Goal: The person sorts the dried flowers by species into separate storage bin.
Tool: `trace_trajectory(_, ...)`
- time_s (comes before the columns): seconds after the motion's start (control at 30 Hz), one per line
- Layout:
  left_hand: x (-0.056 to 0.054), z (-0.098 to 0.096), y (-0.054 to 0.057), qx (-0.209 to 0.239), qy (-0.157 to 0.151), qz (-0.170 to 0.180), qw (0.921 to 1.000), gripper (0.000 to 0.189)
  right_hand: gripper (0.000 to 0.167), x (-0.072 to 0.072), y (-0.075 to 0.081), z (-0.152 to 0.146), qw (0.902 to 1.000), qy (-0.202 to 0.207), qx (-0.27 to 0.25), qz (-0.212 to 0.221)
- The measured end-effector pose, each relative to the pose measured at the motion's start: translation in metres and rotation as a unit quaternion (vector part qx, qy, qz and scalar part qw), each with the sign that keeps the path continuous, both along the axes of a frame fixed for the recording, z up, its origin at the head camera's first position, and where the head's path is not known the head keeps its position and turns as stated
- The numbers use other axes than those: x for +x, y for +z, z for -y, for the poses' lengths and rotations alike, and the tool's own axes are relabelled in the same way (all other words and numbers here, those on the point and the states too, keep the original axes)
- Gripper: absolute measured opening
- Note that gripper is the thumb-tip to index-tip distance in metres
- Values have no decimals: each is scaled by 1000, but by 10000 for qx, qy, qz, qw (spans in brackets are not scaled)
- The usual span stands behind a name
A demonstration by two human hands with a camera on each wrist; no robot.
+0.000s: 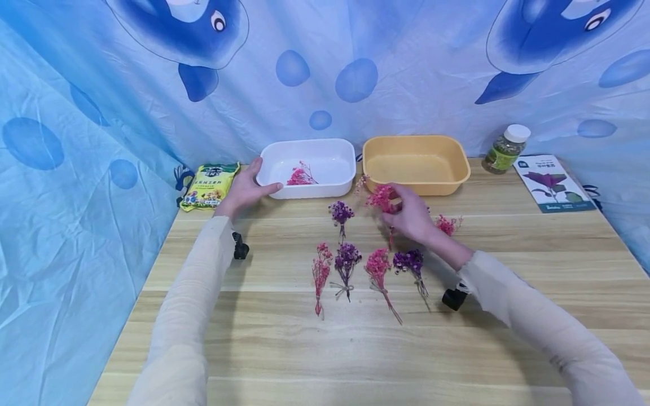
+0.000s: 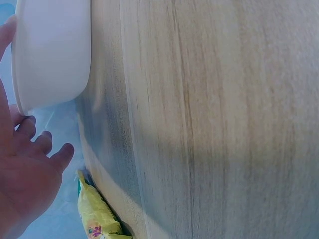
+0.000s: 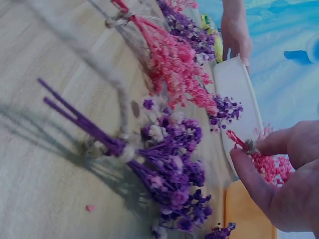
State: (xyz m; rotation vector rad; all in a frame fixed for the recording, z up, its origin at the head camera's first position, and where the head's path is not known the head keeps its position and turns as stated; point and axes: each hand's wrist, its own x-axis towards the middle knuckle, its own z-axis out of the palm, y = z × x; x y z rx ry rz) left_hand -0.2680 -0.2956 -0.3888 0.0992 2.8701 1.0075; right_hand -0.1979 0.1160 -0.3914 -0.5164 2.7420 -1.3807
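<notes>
My left hand (image 1: 245, 190) holds the left end of a white plastic tub (image 1: 315, 190), thumb at the front rim and fingers round the corner. Inside the tub lies a pink dried-flower sprig (image 1: 302, 176). My right hand (image 1: 410, 217) pinches a pink dried-flower bunch (image 1: 380, 197) in front of the yellow tub (image 1: 416, 188). In the right wrist view, thumb and finger meet at the twine (image 3: 250, 145) round its stems. Below lie purple bunches (image 1: 347, 260) and pink bunches (image 1: 377, 265) in rows, one pink bunch (image 1: 446, 225) partly behind my right hand.
A yellow packet (image 1: 209, 187) lies left of the white tub. On the right stand a white-capped jar (image 1: 505, 149) and a flat card with a flower picture (image 1: 553, 183). A blue patterned curtain (image 1: 320, 67) hangs right behind the tubs.
</notes>
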Motion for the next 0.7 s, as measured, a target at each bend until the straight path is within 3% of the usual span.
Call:
trace_trajectory(0.4, 2, 1, -1, 218, 90, 14, 9997, 110, 75, -5, 18, 3, 9969, 443, -548, 346)
trace_trajectory(0.7, 0, 1, -3, 288, 145, 32, 9995, 114, 70, -21, 36, 15, 9949, 706, -565, 456)
